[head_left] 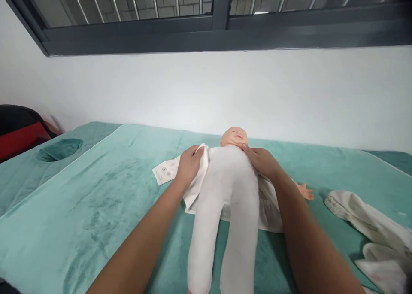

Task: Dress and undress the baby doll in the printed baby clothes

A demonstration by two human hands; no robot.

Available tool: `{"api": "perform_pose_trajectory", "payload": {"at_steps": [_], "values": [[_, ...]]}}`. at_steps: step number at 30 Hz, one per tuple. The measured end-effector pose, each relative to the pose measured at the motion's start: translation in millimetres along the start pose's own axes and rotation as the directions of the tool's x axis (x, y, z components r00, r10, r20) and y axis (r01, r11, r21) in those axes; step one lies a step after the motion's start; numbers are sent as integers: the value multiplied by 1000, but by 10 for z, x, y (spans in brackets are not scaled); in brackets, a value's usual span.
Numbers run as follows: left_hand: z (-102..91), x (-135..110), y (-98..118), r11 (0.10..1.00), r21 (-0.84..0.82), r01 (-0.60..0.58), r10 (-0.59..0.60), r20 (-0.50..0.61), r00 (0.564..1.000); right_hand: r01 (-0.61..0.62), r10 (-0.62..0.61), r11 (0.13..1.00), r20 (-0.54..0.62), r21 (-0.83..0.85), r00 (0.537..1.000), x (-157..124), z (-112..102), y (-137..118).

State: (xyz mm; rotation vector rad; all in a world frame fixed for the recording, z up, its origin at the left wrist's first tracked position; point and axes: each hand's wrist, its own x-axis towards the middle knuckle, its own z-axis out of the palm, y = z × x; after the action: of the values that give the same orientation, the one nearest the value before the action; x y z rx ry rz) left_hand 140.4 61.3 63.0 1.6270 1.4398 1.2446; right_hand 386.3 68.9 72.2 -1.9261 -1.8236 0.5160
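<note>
A baby doll (236, 136) lies on its back on the green bed cover, head toward the wall. White footless pants (225, 186) cover its legs and reach up to its chest. A white shirt (197, 186) is spread open beneath the doll, its printed sleeve (165, 171) stretched out to the left. My left hand (189, 165) is closed on the shirt's edge beside the doll's chest. At the doll's other shoulder, my right hand (262, 161) is closed, thumb by the neck; its other fingers are mostly hidden. The doll's bare hand (305, 192) shows past my right forearm.
Crumpled white cloth (370, 225) lies on the green cover (96, 208) at the right. A dark hollow (61, 150) dips into the bed at the left, near a black and red bag-like object (22, 131). Behind are a white wall (193, 92) and a barred window (138, 4).
</note>
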Motion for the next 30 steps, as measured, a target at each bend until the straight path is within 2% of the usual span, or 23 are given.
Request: {"api": "perform_pose_trajectory", "payload": {"at_steps": [3,6,9,12,13,15,16,17,18,19,21,22,24,26,28,30], "values": [[125,135,232,995,54,-88,85,62,994,87,-87,996,15,3,996,-25,37,-94],[112,180,377,989,96,-112,104,85,991,160,-162,986,56,45,985,-61,102,-214],[-26,83,498,984,154,-84,63,138,988,221,-225,974,86,48,971,-77,196,-296],[-204,-160,700,964,268,-3,-63,241,969,240,-238,971,104,-7,966,-74,294,-340],[-255,-256,786,963,269,32,-121,324,938,236,-232,972,105,-22,967,-74,317,-351],[-332,-431,946,975,191,110,-197,530,825,223,-219,974,104,-35,970,-83,339,-363],[-354,-498,1002,981,129,146,-195,611,767,216,-211,976,106,-36,972,-92,333,-356],[-367,-546,1031,983,72,171,-177,648,741,205,-200,978,110,-37,974,-103,314,-336],[-371,-575,1027,984,36,174,-157,635,756,190,-184,981,115,-42,976,-116,281,-297],[-370,-586,991,987,31,158,-146,583,800,169,-162,984,119,-50,980,-130,235,-239],[-356,-572,846,988,99,117,-149,433,889,123,-113,990,137,-66,984,-159,106,-67],[-345,-558,758,982,153,115,-166,383,909,98,-86,992,157,-75,984,-176,29,37],[-307,-533,609,970,214,113,-183,345,921,44,-24,995,212,-90,977,-219,-132,241],[-234,-517,540,970,233,69,-145,330,933,-22,49,994,269,-103,962,-278,-281,389],[-109,-494,553,969,242,-49,-30,315,949,-61,81,996,328,-70,941,-352,-405,451],[74,-447,604,936,265,-231,137,332,933,-33,13,998,358,50,934,-432,-514,444]]}}
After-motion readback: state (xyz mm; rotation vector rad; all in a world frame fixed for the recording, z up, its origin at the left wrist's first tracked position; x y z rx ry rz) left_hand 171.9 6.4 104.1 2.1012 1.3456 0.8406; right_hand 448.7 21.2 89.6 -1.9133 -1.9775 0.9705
